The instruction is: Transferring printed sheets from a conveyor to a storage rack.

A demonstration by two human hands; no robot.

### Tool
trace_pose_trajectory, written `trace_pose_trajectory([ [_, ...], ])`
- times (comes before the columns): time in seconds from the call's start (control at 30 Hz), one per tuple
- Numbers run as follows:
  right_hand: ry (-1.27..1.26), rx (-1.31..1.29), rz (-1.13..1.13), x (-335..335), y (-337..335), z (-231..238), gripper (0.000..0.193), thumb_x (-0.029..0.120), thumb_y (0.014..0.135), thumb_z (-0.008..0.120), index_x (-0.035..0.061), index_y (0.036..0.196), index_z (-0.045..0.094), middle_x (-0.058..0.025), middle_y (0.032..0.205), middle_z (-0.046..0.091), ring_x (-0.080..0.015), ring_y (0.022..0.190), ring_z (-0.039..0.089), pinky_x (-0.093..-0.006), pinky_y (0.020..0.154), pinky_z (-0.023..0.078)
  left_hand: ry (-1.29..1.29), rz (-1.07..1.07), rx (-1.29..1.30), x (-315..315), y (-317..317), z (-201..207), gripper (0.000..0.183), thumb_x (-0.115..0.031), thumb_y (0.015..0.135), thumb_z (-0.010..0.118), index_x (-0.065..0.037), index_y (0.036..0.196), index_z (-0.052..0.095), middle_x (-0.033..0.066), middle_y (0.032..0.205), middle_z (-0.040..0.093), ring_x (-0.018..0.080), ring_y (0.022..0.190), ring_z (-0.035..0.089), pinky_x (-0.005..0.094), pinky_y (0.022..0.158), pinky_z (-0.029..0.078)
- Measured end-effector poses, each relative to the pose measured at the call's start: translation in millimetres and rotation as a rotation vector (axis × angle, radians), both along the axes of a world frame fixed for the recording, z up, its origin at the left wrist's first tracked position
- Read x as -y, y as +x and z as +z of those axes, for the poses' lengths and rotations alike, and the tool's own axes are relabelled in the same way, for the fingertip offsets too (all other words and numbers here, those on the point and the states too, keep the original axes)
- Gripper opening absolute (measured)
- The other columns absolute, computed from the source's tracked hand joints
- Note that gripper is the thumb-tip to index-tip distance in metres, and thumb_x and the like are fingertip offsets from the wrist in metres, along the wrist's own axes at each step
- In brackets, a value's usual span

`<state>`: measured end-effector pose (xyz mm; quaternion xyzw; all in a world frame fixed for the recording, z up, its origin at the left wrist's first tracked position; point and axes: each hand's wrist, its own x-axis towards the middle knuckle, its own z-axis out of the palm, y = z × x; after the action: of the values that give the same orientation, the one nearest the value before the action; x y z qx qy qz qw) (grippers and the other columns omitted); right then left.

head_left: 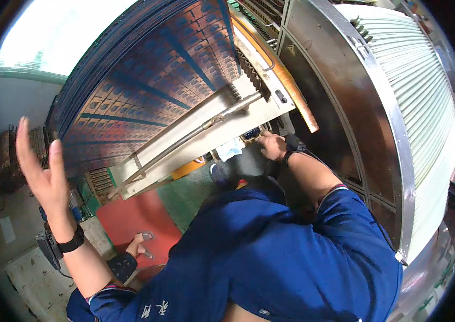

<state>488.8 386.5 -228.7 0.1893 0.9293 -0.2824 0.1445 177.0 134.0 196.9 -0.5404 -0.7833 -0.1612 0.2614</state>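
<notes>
Dark box sits beside right hand, grip unclear; left hand raised, spread wide

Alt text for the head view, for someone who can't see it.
A person in a blue shirt holds the open left hand up beside patterned copper-and-blue panels; the right hand is low, near a small dark device. A ridged white stack stands at right.

Copper-coloured patterned panels with dark-blue strips: upper end cut off. Bare right hand: fingertip contact too small to tell. Blue short-sleeved shirt: lower part cut off.
</notes>
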Motion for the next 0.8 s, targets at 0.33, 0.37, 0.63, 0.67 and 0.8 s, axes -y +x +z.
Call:
trace_pose_trajectory([
  [0.33, 0.118, -0.007, 0.180, -5, -50, -57, 0.029, 0.013, 0.074, 0.060, 0.0112, 0.102, 0.064, -0.0143, 0.098, 0.064, -0.0320, 0.096, 0.062, -0.0451, 0.082, 0.050, -0.361, 0.118, 0.023, -25, 22, -34, 0.063, -0.026, 0.091, 0.061, -0.007, 0.145, 0.036, 0.0152, 0.147, 0.040, 0.0313, 0.135, 0.039, 0.0418, 0.111, 0.028],
  [0.37, 0.145, -0.172, 0.135, -7, -50, -62, 0.035, 0.015, 0.075, 0.058, 0.0074, 0.109, 0.062, -0.0186, 0.103, 0.064, -0.0344, 0.100, 0.062, -0.0453, 0.087, 0.050, -0.363, 0.123, 0.022, -24, 23, -34, 0.063, -0.026, 0.091, 0.061, -0.007, 0.145, 0.036, 0.0152, 0.147, 0.040, 0.0313, 0.135, 0.039, 0.0418, 0.111, 0.028],
  [0.63, 0.220, 0.223, 0.058, -16, -53, -46, 0.039, 0.014, 0.077, 0.058, 0.0043, 0.115, 0.062, -0.0229, 0.112, 0.062, -0.0344, 0.103, 0.062, -0.0450, 0.092, 0.049, -0.400, 0.101, 0.086, -24, 25, -66, 0.071, -0.027, 0.086, 0.065, -0.006, 0.146, 0.034, 0.0174, 0.147, 0.039, 0.0345, 0.136, 0.036, 0.0455, 0.113, 0.025],
  [0.67, 0.225, 0.230, 0.044, -17, -40, -43, 0.039, 0.014, 0.077, 0.058, 0.0043, 0.115, 0.062, -0.0229, 0.112, 0.062, -0.0344, 0.103, 0.062, -0.0450, 0.092, 0.049, -0.392, 0.123, 0.071, -23, 25, -72, 0.072, -0.027, 0.085, 0.065, -0.006, 0.146, 0.034, 0.0175, 0.149, 0.037, 0.0353, 0.138, 0.034, 0.0461, 0.113, 0.024],
  [0.8, -0.072, 0.060, -0.060, -1, 23, -10, 0.039, 0.023, 0.081, 0.061, 0.0066, 0.116, 0.061, -0.0170, 0.118, 0.060, -0.0334, 0.110, 0.059, -0.0435, 0.093, 0.049, -0.376, 0.074, 0.085, -17, 25, -91, 0.074, -0.026, 0.082, 0.067, -0.007, 0.146, 0.034, 0.0160, 0.152, 0.032, 0.0355, 0.141, 0.028, 0.0492, 0.114, 0.021],
])
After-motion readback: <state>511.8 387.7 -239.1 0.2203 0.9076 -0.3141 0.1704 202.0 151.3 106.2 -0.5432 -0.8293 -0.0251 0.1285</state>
